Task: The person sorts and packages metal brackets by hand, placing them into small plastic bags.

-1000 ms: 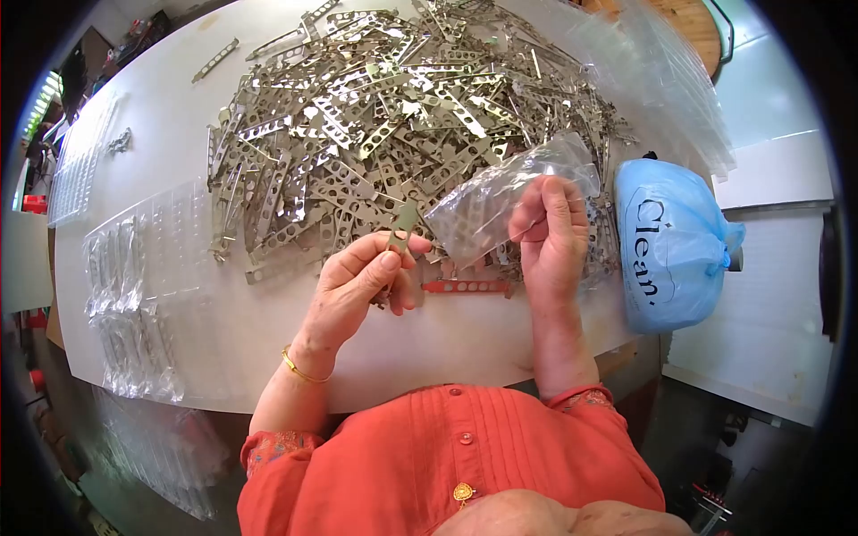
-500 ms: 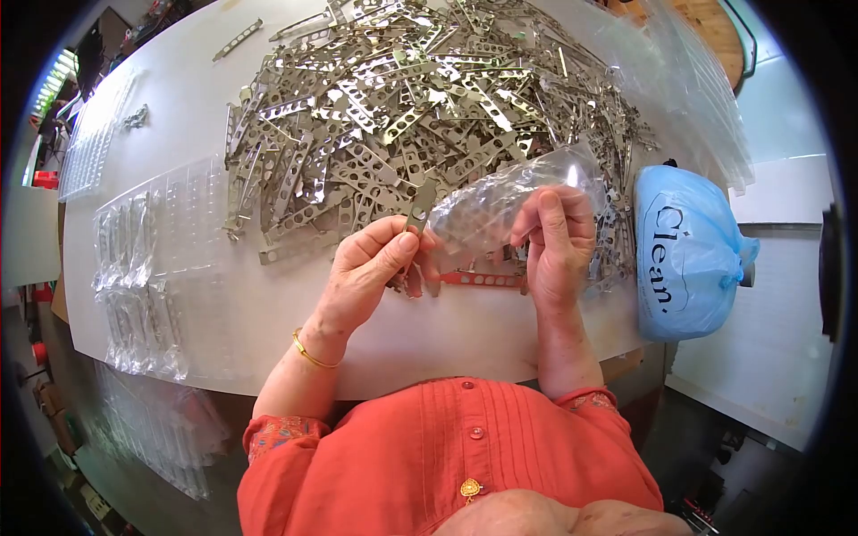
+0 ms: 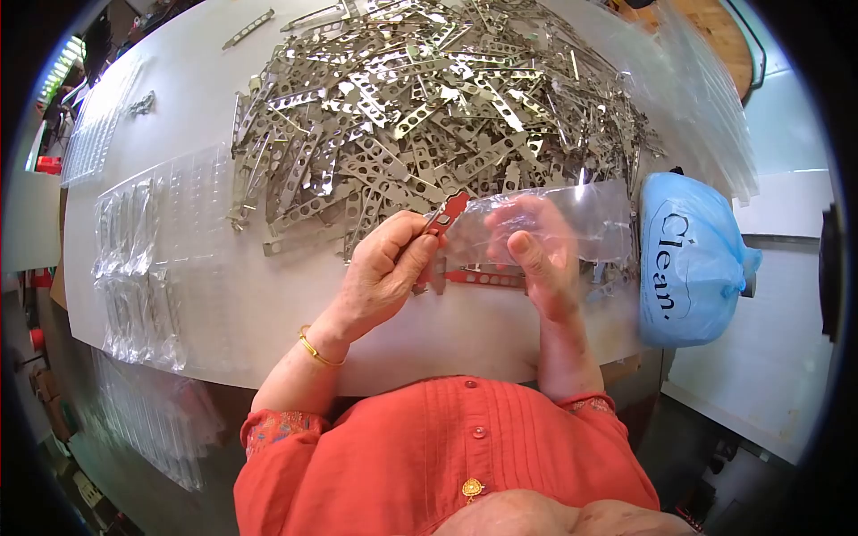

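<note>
My left hand (image 3: 384, 268) is closed, pinching a flat metal strip with holes (image 3: 447, 214) between thumb and fingers; its face shows a red tint. A clear plastic bag (image 3: 594, 219) stretches rightward from beside that strip. Whether the left fingers also grip the bag's near end is hard to see. My right hand (image 3: 550, 268) is open at the bag, its fingers stretched out behind the film and its thumb apart in front. Below the bag, between the hands, lies another holed strip (image 3: 487, 278) that looks red.
A large heap of holed metal strips (image 3: 384, 134) covers the table's middle and back. To the right sits a tied blue bag marked "Clean." (image 3: 688, 259). Filled clear bags (image 3: 134, 268) lie at the left; more plastic sheets (image 3: 697, 107) are at the back right.
The metal strip in my left hand has tilted and now looks red. My right fingers have spread from a near pinch, and the plastic bag now extends flatter and farther right.
</note>
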A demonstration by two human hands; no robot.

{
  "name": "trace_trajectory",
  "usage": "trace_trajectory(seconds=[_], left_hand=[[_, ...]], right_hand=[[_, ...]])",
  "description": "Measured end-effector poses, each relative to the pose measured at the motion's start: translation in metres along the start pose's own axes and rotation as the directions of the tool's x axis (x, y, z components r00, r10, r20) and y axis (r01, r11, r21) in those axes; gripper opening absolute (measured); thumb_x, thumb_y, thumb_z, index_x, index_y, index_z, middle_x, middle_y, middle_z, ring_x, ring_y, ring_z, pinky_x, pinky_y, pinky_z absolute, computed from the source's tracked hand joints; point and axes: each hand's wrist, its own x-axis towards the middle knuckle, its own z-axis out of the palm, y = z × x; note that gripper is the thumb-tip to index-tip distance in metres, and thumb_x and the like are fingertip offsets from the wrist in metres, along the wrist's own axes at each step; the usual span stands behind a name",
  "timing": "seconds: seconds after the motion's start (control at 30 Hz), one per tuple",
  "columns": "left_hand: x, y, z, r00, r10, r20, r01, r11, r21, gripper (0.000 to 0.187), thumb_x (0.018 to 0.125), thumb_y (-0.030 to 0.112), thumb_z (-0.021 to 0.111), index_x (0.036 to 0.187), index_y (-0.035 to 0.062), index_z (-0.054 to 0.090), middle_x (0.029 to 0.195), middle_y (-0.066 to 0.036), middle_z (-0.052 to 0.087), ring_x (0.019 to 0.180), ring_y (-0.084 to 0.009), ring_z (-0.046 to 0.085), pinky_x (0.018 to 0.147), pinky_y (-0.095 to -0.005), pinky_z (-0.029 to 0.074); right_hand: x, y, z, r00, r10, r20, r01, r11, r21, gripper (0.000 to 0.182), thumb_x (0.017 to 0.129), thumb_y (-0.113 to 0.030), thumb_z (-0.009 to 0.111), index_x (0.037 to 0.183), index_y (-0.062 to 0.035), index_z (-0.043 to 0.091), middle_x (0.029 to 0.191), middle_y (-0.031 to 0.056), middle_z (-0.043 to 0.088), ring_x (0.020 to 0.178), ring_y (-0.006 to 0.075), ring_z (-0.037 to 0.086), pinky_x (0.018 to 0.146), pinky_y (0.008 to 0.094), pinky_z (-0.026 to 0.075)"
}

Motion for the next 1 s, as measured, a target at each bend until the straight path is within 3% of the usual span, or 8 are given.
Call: trace_trajectory(seconds=[0.07, 0.17, 0.23, 0.47, 0.53, 0.63, 0.87, 1.0], left_hand=[[-0.001, 0.0, -0.001, 1.0, 0.013, -0.006, -0.013, 1.0, 0.021, 0.016, 0.105, 0.009, 0.049, 0.103, -0.0013, 0.061, 0.075, 0.0, 0.057, 0.065, -0.0056, 0.055, 0.057, -0.0225, 0.047], [-0.001, -0.002, -0.002, 1.0, 0.012, 0.003, -0.012, 1.0, -0.011, 0.018, 0.106, 0.012, 0.05, 0.104, -0.0006, 0.062, 0.074, 0.0, 0.057, 0.064, -0.0065, 0.055, 0.057, -0.0221, 0.047], [-0.002, -0.007, -0.002, 0.999, -0.043, -0.001, 0.042, 0.977, -0.209, 0.021, 0.107, 0.018, 0.05, 0.105, 0.0004, 0.063, 0.075, -0.001, 0.06, 0.064, -0.0078, 0.058, 0.056, -0.0223, 0.047], [-0.003, -0.001, -0.009, 0.99, -0.137, 0.041, 0.142, 0.907, -0.396, 0.026, 0.107, 0.024, 0.05, 0.109, 0.003, 0.065, 0.081, -0.001, 0.067, 0.068, -0.0061, 0.061, 0.061, -0.0205, 0.048], [-0.002, -0.003, -0.009, 0.993, -0.094, 0.075, 0.119, 0.873, -0.474, 0.024, 0.106, 0.022, 0.052, 0.105, 0.0006, 0.063, 0.106, -0.015, 0.068, 0.071, -0.0138, 0.066, 0.057, -0.0244, 0.051], [-0.004, 0.002, -0.006, 0.989, -0.085, 0.117, 0.135, 0.833, -0.536, 0.024, 0.105, 0.021, 0.051, 0.104, 0.0003, 0.063, 0.121, -0.021, 0.065, 0.075, -0.0163, 0.068, 0.058, -0.0253, 0.054], [-0.002, 0.003, -0.003, 0.989, -0.092, 0.118, 0.142, 0.825, -0.547, 0.024, 0.105, 0.022, 0.052, 0.103, 0.0008, 0.063, 0.117, -0.021, 0.067, 0.074, -0.0159, 0.069, 0.058, -0.0246, 0.054], [-0.003, 0.003, -0.007, 0.98, -0.137, 0.145, 0.19, 0.859, -0.475, 0.024, 0.105, 0.024, 0.053, 0.103, 0.0021, 0.063, 0.092, -0.014, 0.071, 0.063, -0.0126, 0.064, 0.054, -0.0222, 0.05]], right_hand=[[0.0, -0.001, 0.004, 0.999, -0.045, -0.01, 0.045, 0.998, -0.032, 0.038, 0.095, -0.031, 0.071, 0.118, -0.0025, 0.06, 0.101, 0.006, 0.068, 0.077, 0.0099, 0.064, 0.064, 0.0235, 0.053], [-0.001, -0.005, 0.006, 0.988, 0.08, -0.136, -0.099, 0.985, -0.141, 0.031, 0.097, -0.029, 0.068, 0.108, -0.0015, 0.064, 0.091, 0.0067, 0.068, 0.071, 0.0098, 0.063, 0.059, 0.0243, 0.05], [0.001, -0.001, 0.002, 0.972, 0.096, -0.214, -0.11, 0.993, -0.052, 0.02, 0.097, -0.022, 0.069, 0.1, -0.0018, 0.068, 0.082, 0.0037, 0.068, 0.069, 0.0091, 0.062, 0.056, 0.0231, 0.05], [0.002, -0.003, -0.002, 0.944, 0.054, -0.326, -0.073, 0.996, -0.046, 0.027, 0.095, -0.029, 0.072, 0.093, -0.0031, 0.065, 0.078, 0.0041, 0.066, 0.061, 0.0098, 0.06, 0.051, 0.024, 0.048], [0.002, -0.001, -0.004, 0.944, 0.05, -0.327, -0.068, 0.997, -0.042, 0.031, 0.093, -0.033, 0.074, 0.094, -0.0034, 0.064, 0.077, 0.0038, 0.065, 0.061, 0.0103, 0.059, 0.052, 0.0243, 0.048], [0.002, -0.001, 0.001, 0.923, 0.084, -0.375, -0.086, 0.996, 0.01, 0.025, 0.094, -0.026, 0.073, 0.095, -0.0023, 0.065, 0.074, 0.0048, 0.063, 0.056, 0.0117, 0.057, 0.047, 0.0247, 0.046], [0.002, 0.003, -0.006, 0.94, 0.073, -0.333, -0.066, 0.997, 0.031, 0.033, 0.094, -0.036, 0.073, 0.094, -0.0047, 0.062, 0.073, 0.0033, 0.061, 0.058, 0.0112, 0.058, 0.053, 0.0253, 0.047], [0.006, 0.007, -0.019, 0.94, 0.122, -0.318, -0.058, 0.977, 0.204, 0.035, 0.094, -0.037, 0.071, 0.091, -0.0039, 0.062, 0.073, 0.0038, 0.061, 0.055, 0.0122, 0.057, 0.048, 0.0266, 0.047]])
